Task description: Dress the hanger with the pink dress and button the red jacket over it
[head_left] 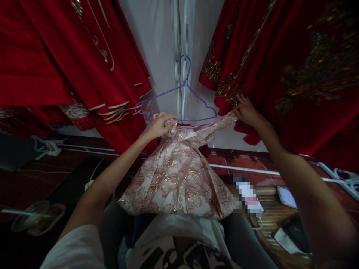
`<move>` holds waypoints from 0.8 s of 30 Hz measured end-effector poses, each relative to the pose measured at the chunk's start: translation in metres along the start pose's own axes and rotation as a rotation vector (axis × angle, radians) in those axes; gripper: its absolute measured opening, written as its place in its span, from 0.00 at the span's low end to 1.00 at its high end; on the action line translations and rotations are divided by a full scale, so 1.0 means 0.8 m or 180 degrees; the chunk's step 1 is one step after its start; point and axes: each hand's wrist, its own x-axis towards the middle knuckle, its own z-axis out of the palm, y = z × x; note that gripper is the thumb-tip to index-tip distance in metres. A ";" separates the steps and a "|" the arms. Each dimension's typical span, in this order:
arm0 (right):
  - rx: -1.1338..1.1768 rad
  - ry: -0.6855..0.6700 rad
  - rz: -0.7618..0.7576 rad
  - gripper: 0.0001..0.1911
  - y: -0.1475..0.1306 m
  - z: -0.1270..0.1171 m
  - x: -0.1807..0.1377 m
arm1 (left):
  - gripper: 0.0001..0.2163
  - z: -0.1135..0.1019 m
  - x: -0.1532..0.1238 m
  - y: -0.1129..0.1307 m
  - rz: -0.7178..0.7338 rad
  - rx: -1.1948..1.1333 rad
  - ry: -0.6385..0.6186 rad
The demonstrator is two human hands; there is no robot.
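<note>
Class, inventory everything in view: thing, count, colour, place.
Patterned garment: 1, pink and gold, between the hands
Hanger: 1, purple, behind the garment
Red hangings: several, red, left and right
Vertical rails: at least 2, white, centre
Wall: 1, pale, behind
Low bars: several, white, near the floor
Floor tiles: several, reddish, beyond lap
Phones: 2, pale-screened, lower right
Bamboo surface: 1, yellow-brown, under the phones
Dark item: 1, black, lower right, unclear
Container with white straw: 1, clear, lower left
Sleeve: 1, white, lower left
Legs: 2, grey-clad, bottom
Left hand: 1, bare, gripping garment
Right hand: 1, bare, gripping garment
</note>
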 end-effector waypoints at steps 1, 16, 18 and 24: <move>-0.0039 0.0010 -0.0024 0.06 0.003 0.001 0.000 | 0.11 0.001 0.000 -0.001 -0.0005 -0.0015 -0.0018; 0.0145 0.0312 0.0044 0.07 -0.001 -0.001 -0.002 | 0.11 -0.007 -0.001 -0.001 0.0029 -0.0195 -0.0042; 0.0244 0.0552 0.0231 0.11 -0.012 -0.007 -0.002 | 0.11 -0.004 0.001 0.000 0.0060 -0.0321 -0.0080; 0.0316 0.1042 0.0743 0.21 -0.084 -0.025 0.015 | 0.12 0.018 0.013 0.008 0.0130 -0.1028 -0.0393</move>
